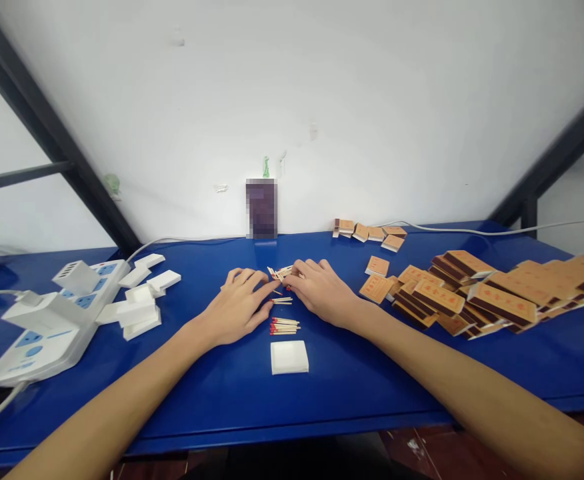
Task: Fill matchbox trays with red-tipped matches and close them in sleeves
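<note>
Both the left hand [245, 301] and right hand [321, 291] half-curl at the matches' [281, 271] eight and four o'clock, grip unclear; likely light, brittle, the matches suit mid-stick pinching.

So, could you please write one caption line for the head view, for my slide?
Left hand and right hand at loose matches on a blue table, orange matchboxes to the right.

We stretch our bare left forearm [139, 383] and right forearm [437, 360] forward and inward; our left hand [242, 303] and right hand [321, 287] sit backs up, fingers bent, fingertips near each other
</note>
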Demonstrator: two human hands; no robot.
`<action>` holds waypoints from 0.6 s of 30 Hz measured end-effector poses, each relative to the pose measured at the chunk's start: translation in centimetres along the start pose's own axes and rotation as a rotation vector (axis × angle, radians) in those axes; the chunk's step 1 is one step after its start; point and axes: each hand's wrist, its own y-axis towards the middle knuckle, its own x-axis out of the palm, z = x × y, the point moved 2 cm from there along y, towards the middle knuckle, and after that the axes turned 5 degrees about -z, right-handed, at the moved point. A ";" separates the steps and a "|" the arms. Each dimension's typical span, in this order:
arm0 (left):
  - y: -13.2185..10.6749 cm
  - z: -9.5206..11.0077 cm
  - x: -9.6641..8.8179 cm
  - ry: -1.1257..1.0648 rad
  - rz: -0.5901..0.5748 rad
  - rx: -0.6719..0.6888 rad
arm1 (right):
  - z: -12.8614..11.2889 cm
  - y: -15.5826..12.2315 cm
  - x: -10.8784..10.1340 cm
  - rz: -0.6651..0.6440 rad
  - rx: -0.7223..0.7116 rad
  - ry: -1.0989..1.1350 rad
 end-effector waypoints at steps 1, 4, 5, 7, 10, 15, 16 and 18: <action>0.0 0.0 0.1 -0.004 -0.017 0.004 | 0.0 0.0 0.0 0.006 -0.014 -0.015; 0.1 0.0 0.1 -0.008 -0.064 -0.001 | 0.0 0.1 0.1 0.024 -0.042 -0.028; 0.1 0.0 0.0 -0.008 -0.073 -0.002 | 0.0 0.1 0.1 0.030 -0.047 -0.026; 0.1 0.0 -0.1 -0.008 -0.080 -0.004 | 0.0 0.2 0.0 0.049 -0.050 -0.017; 0.1 0.0 -0.2 -0.024 -0.090 -0.005 | -0.2 0.1 -0.5 0.089 -0.050 0.015; 0.0 -0.1 -0.2 -0.072 -0.077 0.000 | -0.5 -0.1 -1.1 0.115 -0.021 0.177; 0.0 -0.1 -0.2 -0.067 -0.064 0.001 | -0.6 -0.2 -1.0 0.121 -0.018 0.214; -0.1 -0.1 -0.2 -0.051 -0.042 -0.001 | -0.6 -0.4 -0.8 0.138 -0.021 0.275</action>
